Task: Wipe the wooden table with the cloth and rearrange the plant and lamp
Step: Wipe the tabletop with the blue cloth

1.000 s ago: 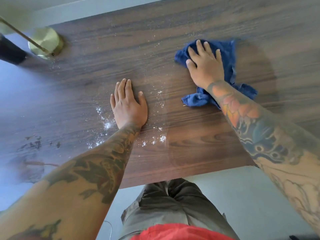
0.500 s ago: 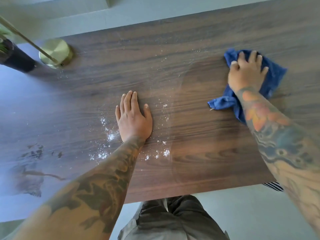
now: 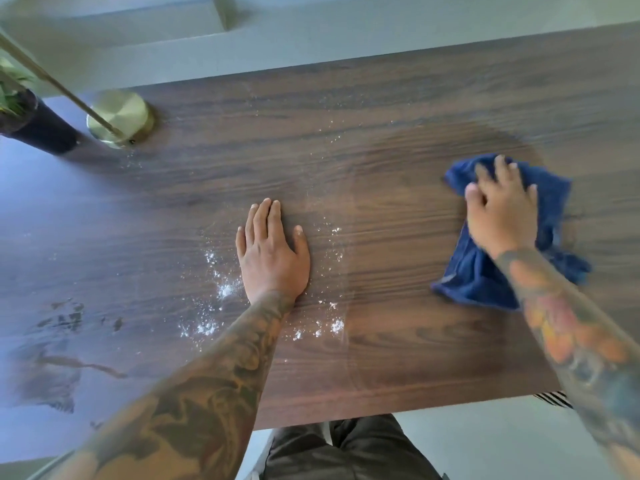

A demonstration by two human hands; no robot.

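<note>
A dark wooden table [image 3: 398, 140] fills the view. My right hand [image 3: 500, 211] presses a crumpled blue cloth [image 3: 474, 275] flat on the table's right side, fingers spread over it. My left hand [image 3: 272, 252] lies flat on the wood at the middle, holding nothing. White powder [image 3: 225, 291] is scattered around my left hand. At the far left stand a brass lamp base [image 3: 121, 116] with its slanted stem, and a black plant pot [image 3: 38, 126] with green leaves, partly cut off by the frame.
A wet or dark smear [image 3: 48, 368] marks the table's left front. The near table edge runs above my legs [image 3: 346, 452]. A grey floor and wall base lie beyond the far edge. A striped item [image 3: 554, 398] peeks out under the right front edge.
My right hand has swept the cloth from the table's middle out to the right, then slightly back toward me. My left hand has stayed planted.
</note>
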